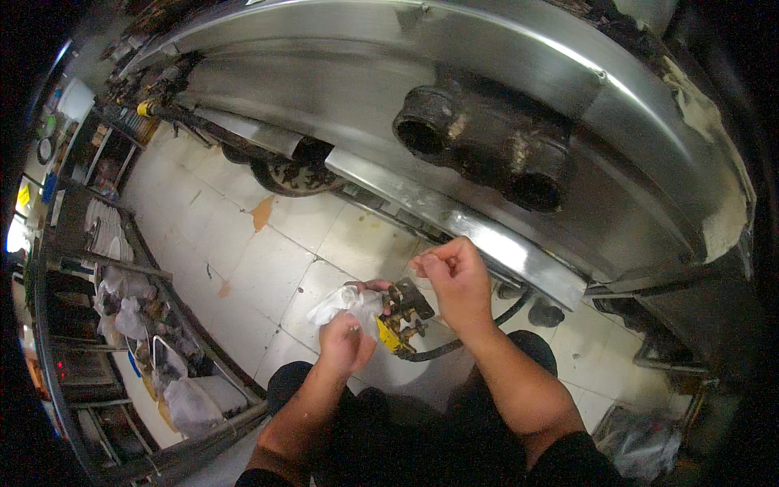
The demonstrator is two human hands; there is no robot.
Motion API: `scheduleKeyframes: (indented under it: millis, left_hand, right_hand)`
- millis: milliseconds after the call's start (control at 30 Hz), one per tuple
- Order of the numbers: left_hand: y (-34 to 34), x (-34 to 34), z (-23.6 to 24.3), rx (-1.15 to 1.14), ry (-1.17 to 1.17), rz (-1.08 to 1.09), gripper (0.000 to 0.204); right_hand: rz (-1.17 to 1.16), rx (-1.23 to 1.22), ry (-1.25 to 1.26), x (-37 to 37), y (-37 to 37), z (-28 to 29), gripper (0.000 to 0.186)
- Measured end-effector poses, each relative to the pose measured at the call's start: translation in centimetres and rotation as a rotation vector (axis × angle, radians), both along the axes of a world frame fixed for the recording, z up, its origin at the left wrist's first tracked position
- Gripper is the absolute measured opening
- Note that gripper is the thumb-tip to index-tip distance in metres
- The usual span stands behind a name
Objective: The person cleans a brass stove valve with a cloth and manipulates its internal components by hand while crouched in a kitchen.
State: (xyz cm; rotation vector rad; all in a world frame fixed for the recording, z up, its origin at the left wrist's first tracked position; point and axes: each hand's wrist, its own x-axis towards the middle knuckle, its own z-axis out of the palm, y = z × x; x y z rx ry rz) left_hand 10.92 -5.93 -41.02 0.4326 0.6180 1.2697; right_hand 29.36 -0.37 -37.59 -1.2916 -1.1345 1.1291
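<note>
Here, the left grip point(346, 344) pinches white wrapping point(333, 304) (perhaps plastic), the right grip point(462, 288) pressed together.

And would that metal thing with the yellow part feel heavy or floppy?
The metal fitting looks thick, so probably heavy for its size and stiff. The black hose running to it curves, so it may bend along.

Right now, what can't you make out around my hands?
All in the head view:
Black hose: middle stretch hidden behind your right wrist.
White bundle: lower part covered by your left hand.
Right hand: whether it pinches anything is too small and blurred.
</note>
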Motion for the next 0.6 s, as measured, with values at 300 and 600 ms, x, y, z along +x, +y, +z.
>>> scheduleKeyframes:
  millis: [300, 600]
  left_hand:
    - [0.9, -0.5, -2.0, -0.055, -0.161, 0.019, 0.046]
    - [1.3, -0.3, -1.1, -0.071, -0.143, 0.023, 0.043]
  right_hand:
    - [0.217, -0.056, 0.080, -1.8, -3.3, 1.9, 0.012]
    - [0.193, 0.034, 0.114, -1.3, -2.3, 0.6, 0.011]
